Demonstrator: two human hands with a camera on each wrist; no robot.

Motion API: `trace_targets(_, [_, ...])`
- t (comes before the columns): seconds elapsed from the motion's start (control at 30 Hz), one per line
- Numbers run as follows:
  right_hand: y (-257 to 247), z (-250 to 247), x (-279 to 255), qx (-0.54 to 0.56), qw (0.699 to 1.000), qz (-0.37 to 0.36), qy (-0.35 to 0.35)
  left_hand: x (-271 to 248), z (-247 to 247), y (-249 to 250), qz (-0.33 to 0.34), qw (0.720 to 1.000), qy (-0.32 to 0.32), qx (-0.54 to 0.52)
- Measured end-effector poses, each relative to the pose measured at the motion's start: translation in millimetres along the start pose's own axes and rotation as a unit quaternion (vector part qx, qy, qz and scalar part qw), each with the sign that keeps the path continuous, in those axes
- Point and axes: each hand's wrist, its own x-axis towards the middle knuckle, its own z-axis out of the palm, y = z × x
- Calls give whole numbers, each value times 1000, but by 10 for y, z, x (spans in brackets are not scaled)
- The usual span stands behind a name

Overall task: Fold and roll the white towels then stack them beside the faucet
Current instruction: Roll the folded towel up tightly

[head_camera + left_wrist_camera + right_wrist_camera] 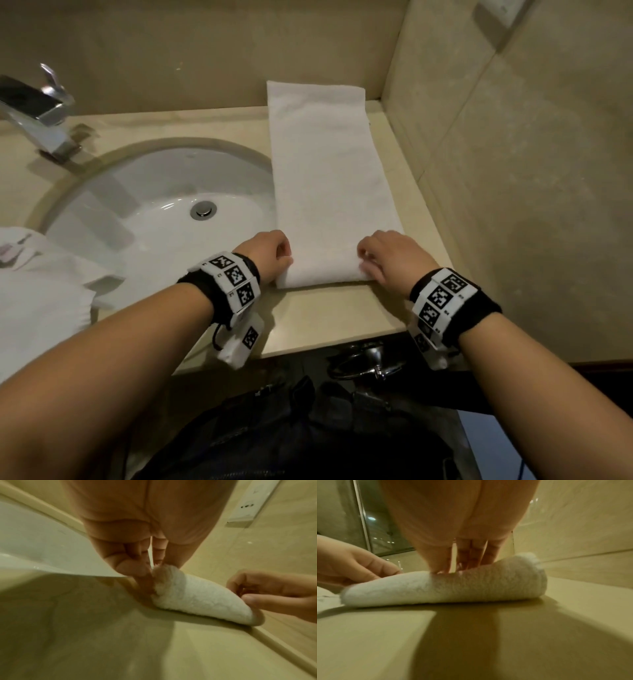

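A white towel [325, 164], folded into a long strip, lies on the beige counter [329, 315] right of the sink and runs up the back wall. Its near end is turned over into a small roll [197, 595] [453, 588]. My left hand [274, 255] grips the roll's left end with curled fingers and thumb. At the roll's right end my right hand [383, 257] holds it the same way, fingers [471, 555] curled over its top. The chrome faucet [37, 109] stands at the far left.
The white sink basin [154, 205] with a metal drain [203, 209] lies left of the towel. More white towels [41, 294] are heaped at the left front edge. A tiled wall [513, 171] closes the right side. A metal towel ring [363, 363] hangs under the counter front.
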Motion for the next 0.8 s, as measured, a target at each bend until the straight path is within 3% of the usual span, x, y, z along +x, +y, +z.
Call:
trace_targets(0.07, [-1, 21, -39, -10, 999, -16, -45, -4, 4, 7, 11, 999, 24, 23])
trace_targets(0.17, [1, 49, -24, -20, 1000, 1, -18, -92, 9, 94, 86, 990, 55, 99])
trace_targets(0.23, [8, 7, 31, 14, 1000, 17, -18, -173, 28, 163, 157, 968, 46, 191])
trace_targets(0.3, [58, -46, 82, 45, 997, 21, -63, -214, 33, 207, 184, 948, 12, 261])
trace_targets(0.4, [119, -87, 105, 88, 988, 50, -121, -162, -15, 212, 127, 970, -52, 203])
trace_targets(0.53, [43, -38, 85, -2, 999, 30, 37, 37, -94, 240, 53, 982, -118, 140])
trace_targets(0.63, [16, -2, 16, -18, 1000, -19, -4, 170, -126, 243, 35, 981, -144, 123])
trace_targets(0.73, [38, 32, 21, 0, 1000, -7, -12, 191, -112, 235, 35, 987, -105, 119])
trace_targets(0.8, [50, 4, 96, 35, 999, 26, -11, 141, -70, 248, 92, 984, -30, 149])
